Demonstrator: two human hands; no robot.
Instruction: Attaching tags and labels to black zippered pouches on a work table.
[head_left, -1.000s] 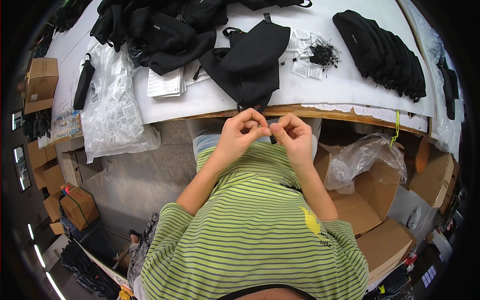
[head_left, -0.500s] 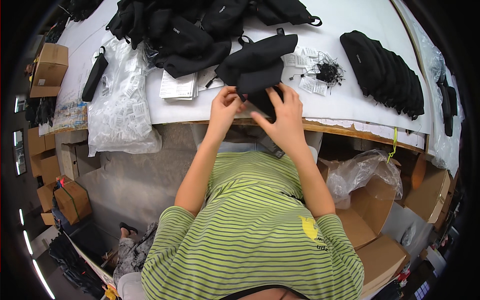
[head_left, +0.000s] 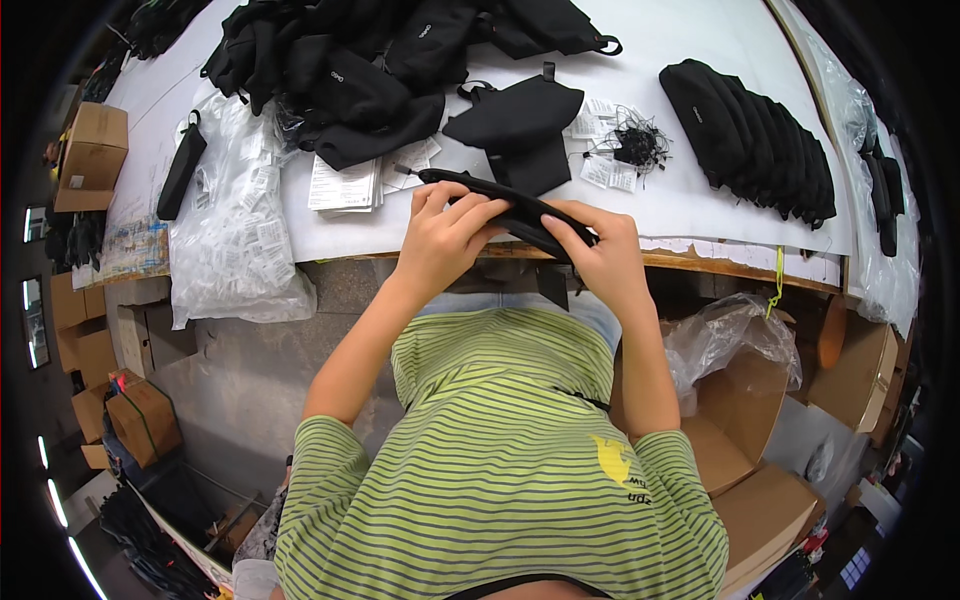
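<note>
1. Fingers (head_left: 482, 213) of the left hand (head_left: 440, 240) and right hand (head_left: 610, 250) are clamped on a slim black pouch (head_left: 528, 228), which they hold at a slant above the table's near edge, its left end farther over the surface.
2. White table (head_left: 700, 222) spreads in front of the person.
3. Heap of black pouches (head_left: 345, 80) lies left of the middle, well back from the near edge.
4. Clear plastic bag (head_left: 235, 225) of white labels droops over the near edge, toward the left corner.
5. Row of overlapping black pouches (head_left: 755, 145) lies toward the right edge.
6. Loose black pouch (head_left: 515, 115) lies just beyond the held one.
7. Stack of white sheets (head_left: 342, 188) sits by the near edge.
8. Tangle of black cords (head_left: 640, 147) touches white tags.
</note>
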